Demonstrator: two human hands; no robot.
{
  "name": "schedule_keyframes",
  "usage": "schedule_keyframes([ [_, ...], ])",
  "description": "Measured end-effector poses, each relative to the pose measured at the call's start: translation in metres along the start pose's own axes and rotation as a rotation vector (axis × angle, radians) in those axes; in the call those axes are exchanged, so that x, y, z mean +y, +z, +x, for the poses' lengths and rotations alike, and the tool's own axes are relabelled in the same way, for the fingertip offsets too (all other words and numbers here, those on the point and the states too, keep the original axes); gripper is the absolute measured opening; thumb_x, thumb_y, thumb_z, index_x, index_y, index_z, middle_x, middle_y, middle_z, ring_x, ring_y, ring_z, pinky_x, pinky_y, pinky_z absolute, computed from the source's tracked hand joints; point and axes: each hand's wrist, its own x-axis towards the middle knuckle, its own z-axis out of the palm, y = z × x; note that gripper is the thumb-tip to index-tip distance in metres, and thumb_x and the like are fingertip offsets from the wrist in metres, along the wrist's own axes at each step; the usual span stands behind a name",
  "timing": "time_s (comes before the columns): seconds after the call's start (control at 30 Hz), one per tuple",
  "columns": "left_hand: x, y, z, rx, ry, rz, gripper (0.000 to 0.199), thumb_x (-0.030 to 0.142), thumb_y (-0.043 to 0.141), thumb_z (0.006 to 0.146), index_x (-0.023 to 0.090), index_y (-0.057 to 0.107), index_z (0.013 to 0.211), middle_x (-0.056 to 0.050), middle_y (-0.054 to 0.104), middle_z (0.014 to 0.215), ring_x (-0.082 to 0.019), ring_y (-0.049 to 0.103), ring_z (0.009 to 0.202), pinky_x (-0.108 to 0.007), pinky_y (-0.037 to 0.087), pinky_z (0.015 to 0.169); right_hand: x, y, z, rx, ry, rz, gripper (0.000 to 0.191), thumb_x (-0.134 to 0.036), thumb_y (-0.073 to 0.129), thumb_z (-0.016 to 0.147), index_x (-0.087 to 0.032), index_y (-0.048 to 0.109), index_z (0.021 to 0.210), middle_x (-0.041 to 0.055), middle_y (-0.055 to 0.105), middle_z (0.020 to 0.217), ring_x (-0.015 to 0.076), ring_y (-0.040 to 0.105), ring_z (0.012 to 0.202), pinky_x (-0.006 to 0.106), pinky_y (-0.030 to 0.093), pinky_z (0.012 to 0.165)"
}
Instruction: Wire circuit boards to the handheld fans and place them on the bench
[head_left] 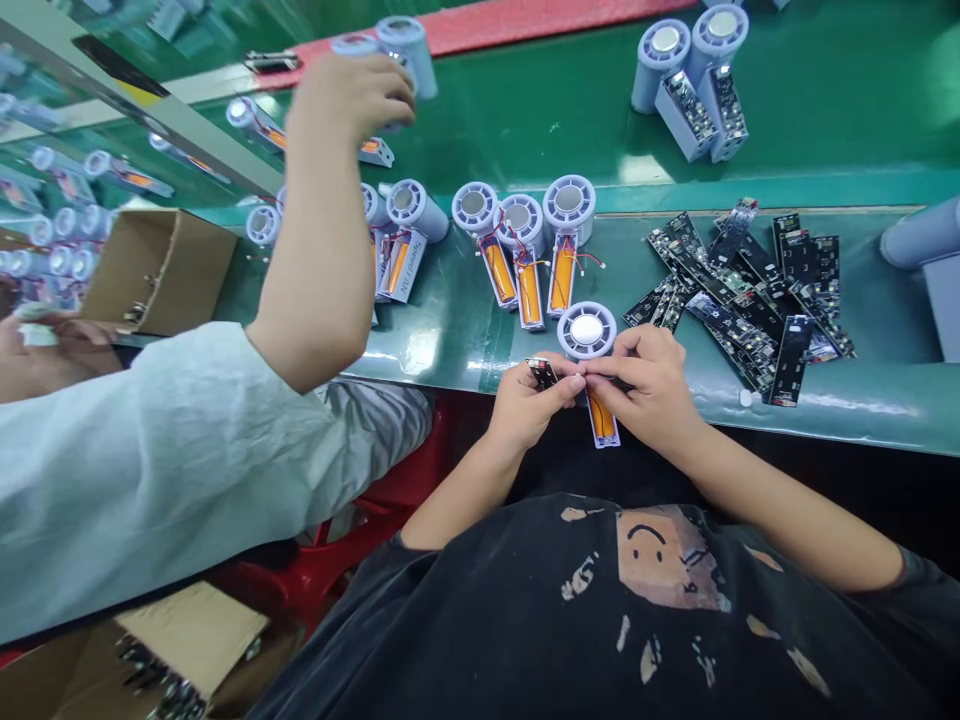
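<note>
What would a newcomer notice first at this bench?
A heap of black circuit boards on the green belt at right catches the eye, beside a row of grey cylindrical housings with orange batteries at centre. In front, the left hand holds a small black board while the right hand grips another housing. At left, a co-worker's raised bare arm reaches across.

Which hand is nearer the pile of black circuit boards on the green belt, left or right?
Right: the right hand is just beside the pile of black circuit boards, apart from it. The left hand is farther off, beyond the right hand.
</note>
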Motion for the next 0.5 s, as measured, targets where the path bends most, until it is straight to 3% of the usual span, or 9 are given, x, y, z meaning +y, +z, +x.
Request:
schedule_keyframes([
  [0.07,0.004,-0.001,-0.001,-0.018,0.098,0.121,0.027,0.043,0.082,0.077,0.017,0.074,0.08,-0.001,0.069,0.074,-0.009,0.062,0.058,-0.022,0.052,0.056,0.001,0.001,0.0,0.008,-0.007,-0.01,0.016,-0.029,0.064,0.092,-0.032,0.08,0.088,0.0023,0.056,0.085,0.0203,0.049,0.086,0.038,0.031,0.081],
  [0.17,0.014,-0.004,-0.002,-0.038,0.394,0.463,0.005,0.024,0.073,0.084,0.019,0.074,0.085,-0.003,0.073,0.084,-0.013,0.068,0.078,-0.026,0.056,0.073,0.002,0.0,0.0,0.011,-0.029,0.007,0.018,-0.03,0.063,0.093,-0.03,0.079,0.086,0.0018,0.055,0.083,0.0194,0.049,0.084,0.037,0.03,0.08],
  [0.27,0.025,-0.007,-0.002,-0.08,0.638,0.744,0.01,0.012,0.068,0.083,0.019,0.072,0.088,-0.002,0.073,0.085,-0.013,0.069,0.081,-0.025,0.055,0.075,0.003,-0.001,0.0,-0.008,-0.018,0.018,0.017,-0.031,0.063,0.092,-0.03,0.078,0.084,0.0013,0.054,0.083,0.019,0.049,0.083,0.036,0.03,0.08],
  [0.37,0.03,-0.01,-0.002,-0.111,0.687,0.882,0.011,0.011,0.067,0.083,0.019,0.071,0.089,-0.002,0.073,0.085,-0.014,0.068,0.08,-0.025,0.055,0.073,0.003,-0.002,-0.001,0.0,0.0,0.029,0.016,-0.031,0.064,0.091,-0.03,0.078,0.085,0.001,0.054,0.082,0.0187,0.049,0.082,0.036,0.031,0.08],
  [0.5,0.025,-0.01,-0.001,-0.115,0.644,0.893,0.009,0.014,0.065,0.087,0.019,0.072,0.088,-0.003,0.074,0.083,-0.015,0.069,0.079,-0.026,0.055,0.073,0.003,-0.001,-0.001,0.054,-0.012,0.042,0.018,-0.031,0.063,0.092,-0.03,0.079,0.083,0.001,0.053,0.081,0.0186,0.049,0.081,0.036,0.031,0.08],
])
